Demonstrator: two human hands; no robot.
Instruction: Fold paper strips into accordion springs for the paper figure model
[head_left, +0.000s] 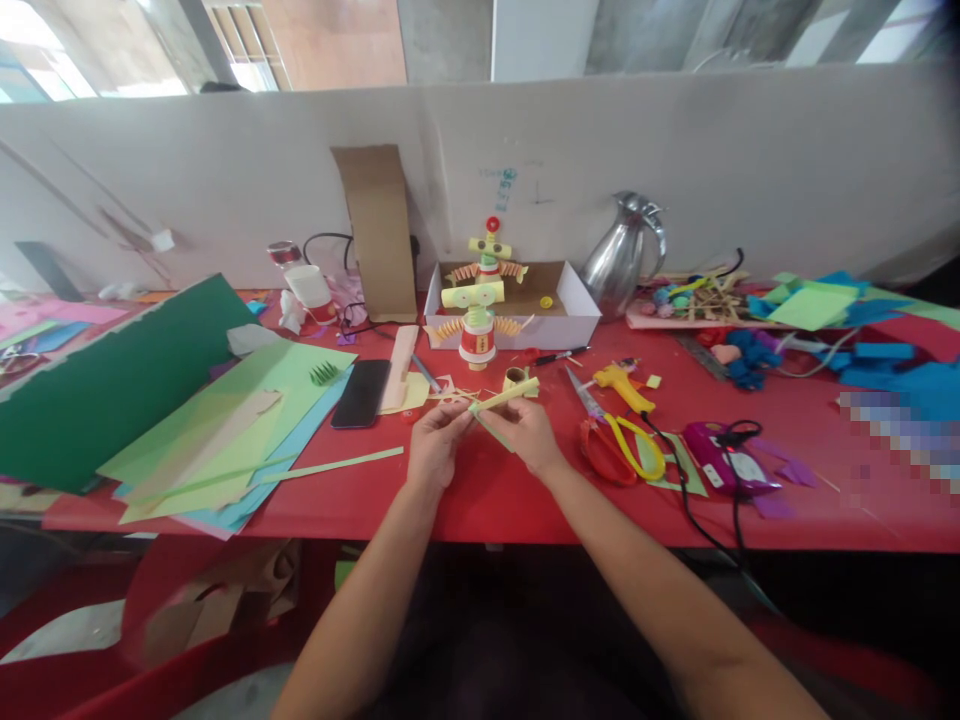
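Over the front middle of the table, my left hand (436, 442) is closed, its fingertips pinching a light green paper strip (496, 432) near its end. My right hand (535, 434) is closed around a pale yellow rolled-paper tube (511, 393), with the green strip running down beside its fingers. Both hands meet at the tube's left end; the fingers partly hide how strip and tube join. Just behind stands a small brown cardboard ring (515, 376). Farther back is a paper-cup figure (478, 335) with a yellow tube head and folded-paper arms.
Scissors (600, 440), a yellow glue gun (624, 386) and a purple device with a cable (724, 462) lie right. A phone (361, 393) and green paper sheets (225, 430) lie left. Behind are a white box (551, 332), a second figure (489, 262) and a metal jug (621, 258).
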